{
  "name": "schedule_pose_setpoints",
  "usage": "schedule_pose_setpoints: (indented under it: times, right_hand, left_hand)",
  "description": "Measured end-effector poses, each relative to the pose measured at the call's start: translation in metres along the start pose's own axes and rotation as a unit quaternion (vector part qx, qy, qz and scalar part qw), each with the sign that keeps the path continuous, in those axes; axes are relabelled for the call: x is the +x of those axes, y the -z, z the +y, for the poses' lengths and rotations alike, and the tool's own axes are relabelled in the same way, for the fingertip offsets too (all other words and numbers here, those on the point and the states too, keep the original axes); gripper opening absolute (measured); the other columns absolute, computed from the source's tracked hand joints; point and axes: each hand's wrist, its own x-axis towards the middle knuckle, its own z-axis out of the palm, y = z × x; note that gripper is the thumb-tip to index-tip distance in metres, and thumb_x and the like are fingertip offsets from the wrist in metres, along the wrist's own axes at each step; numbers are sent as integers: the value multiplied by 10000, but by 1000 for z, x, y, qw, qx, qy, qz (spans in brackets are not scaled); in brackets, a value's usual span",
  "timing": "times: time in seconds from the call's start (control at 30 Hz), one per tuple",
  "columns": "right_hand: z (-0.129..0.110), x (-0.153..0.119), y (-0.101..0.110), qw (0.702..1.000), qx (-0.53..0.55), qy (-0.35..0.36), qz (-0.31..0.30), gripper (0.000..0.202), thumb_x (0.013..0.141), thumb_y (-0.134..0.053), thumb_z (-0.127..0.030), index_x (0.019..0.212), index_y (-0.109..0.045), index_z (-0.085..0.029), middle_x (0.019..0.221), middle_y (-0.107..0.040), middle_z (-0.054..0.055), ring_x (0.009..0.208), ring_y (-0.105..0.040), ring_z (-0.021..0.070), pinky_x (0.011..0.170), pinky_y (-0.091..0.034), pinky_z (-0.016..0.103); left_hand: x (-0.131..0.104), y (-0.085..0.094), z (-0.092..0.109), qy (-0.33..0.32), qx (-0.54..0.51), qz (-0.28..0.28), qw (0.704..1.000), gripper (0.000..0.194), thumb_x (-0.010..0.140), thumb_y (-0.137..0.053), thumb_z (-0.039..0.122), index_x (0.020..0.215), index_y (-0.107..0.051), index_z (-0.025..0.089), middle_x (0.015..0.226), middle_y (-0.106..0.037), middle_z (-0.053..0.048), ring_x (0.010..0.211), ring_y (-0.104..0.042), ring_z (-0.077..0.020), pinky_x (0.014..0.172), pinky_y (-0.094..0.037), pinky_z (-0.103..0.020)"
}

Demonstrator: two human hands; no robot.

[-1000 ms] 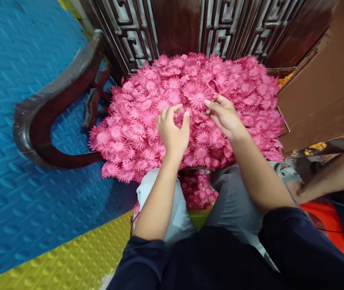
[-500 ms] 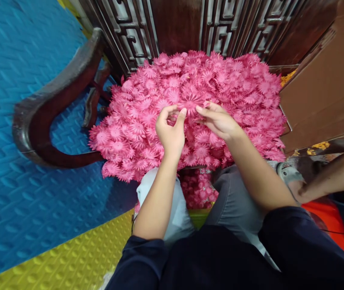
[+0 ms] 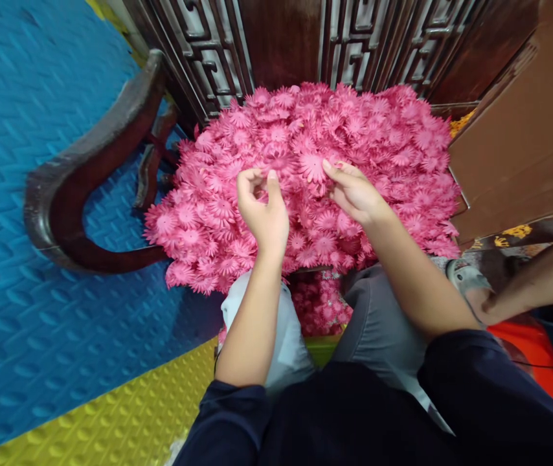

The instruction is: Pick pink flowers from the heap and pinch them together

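A wide heap of pink artificial flower heads point(image 3: 228, 207) spreads in front of my knees. My right hand point(image 3: 354, 191) is closed, pinching the edge of one flat pink flower head point(image 3: 311, 167) between thumb and fingers, its face turned up toward me. To the left, my left hand point(image 3: 264, 207) has thumb and forefinger drawn together on another pink flower head point(image 3: 277, 165), tilted so that it shows nearly edge-on and blends into the heap behind. Both hands hover over the middle of the heap, a short gap apart.
A dark curved wooden armrest point(image 3: 92, 175) stands left, over blue matting point(image 3: 4, 291) and a yellow mat strip point(image 3: 125, 401). Carved wooden panels point(image 3: 286, 39) rise behind the heap. A brown board point(image 3: 519, 136) stands right, near another person's leg point(image 3: 539, 278) and a red stool point(image 3: 529, 349).
My hands have moved apart, the left one shifting left. Where one flower head showed between both hands, each hand now has one. The right-hand flower has turned to face upward.
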Motion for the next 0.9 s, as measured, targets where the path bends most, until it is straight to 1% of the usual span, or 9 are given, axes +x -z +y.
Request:
schedule_pose_setpoints:
  times: [0.1,0.2,0.3,0.37,0.43,0.57,0.63,0.8,0.9]
  right_hand:
    - [0,0,0,1000,5,2,-2,437,543,-862,-527,788,-640,-241,953,-753,16,1026,-675,227,916,-557,393]
    - [0,-1,-2,1000,19,9,-14,431,535,-869,-518,775,-651,-235,954,-755,23,1064,-669,222,992,-527,389]
    - [0,-2,-4,1000,13,14,-15,389,550,-874,-483,742,-654,-226,915,-754,24,1094,-660,208,1058,-485,364]
    - [-1,-3,-4,1000,-6,4,-20,373,557,-871,-474,721,-650,-222,896,-752,22,1101,-658,210,1075,-472,364]
    - [-2,-3,-5,999,-21,-7,-28,365,584,-850,-494,730,-659,-220,905,-755,24,1118,-653,216,1088,-463,376]
    - [1,-1,-3,1000,-10,2,-7,327,640,-818,-488,784,-677,-231,945,-760,7,1186,-627,198,1121,-436,379]
    - [3,1,-1,1000,3,6,1,330,620,-837,-467,795,-680,-236,937,-763,0,1185,-629,196,1128,-431,381]
    - [4,2,4,999,0,22,27,376,550,-873,-459,766,-664,-232,923,-765,10,1124,-655,208,1098,-455,381]
    - [0,0,3,1000,-4,14,18,385,548,-873,-470,755,-651,-232,887,-758,13,1104,-662,214,1063,-481,386]
  left_hand:
    - [8,8,2,8,121,17,992,80,868,-601,248,921,-557,207,981,-624,-59,991,-595,-221,996,-432,-413]
    - [7,11,10,-6,223,-3,975,303,773,-687,192,1066,-615,215,1191,-603,-110,1183,-519,-305,1084,-351,-493]
    - [0,8,19,-72,235,-91,965,424,751,-689,167,1163,-634,248,1279,-580,-99,1230,-492,-306,1095,-346,-470]
    - [-5,6,22,-109,224,-158,955,380,778,-641,140,1135,-666,268,1231,-615,-73,1191,-524,-282,1073,-366,-442]
    - [-8,4,21,-117,219,-186,951,316,820,-591,136,1084,-694,276,1147,-656,-56,1133,-558,-262,1037,-384,-422]
    - [-5,3,14,-89,207,-145,964,154,896,-574,283,961,-700,224,1010,-697,-65,1025,-592,-248,975,-399,-397]
    - [-4,3,11,-68,191,-117,972,190,904,-571,351,860,-672,196,932,-695,-71,956,-600,-236,932,-410,-375]
    - [-4,1,10,-5,95,-99,991,229,890,-576,395,766,-590,203,785,-640,-24,754,-567,-162,757,-419,-283]
    - [-5,2,14,22,46,-95,994,224,881,-586,372,730,-555,208,706,-582,9,664,-517,-131,680,-389,-258]
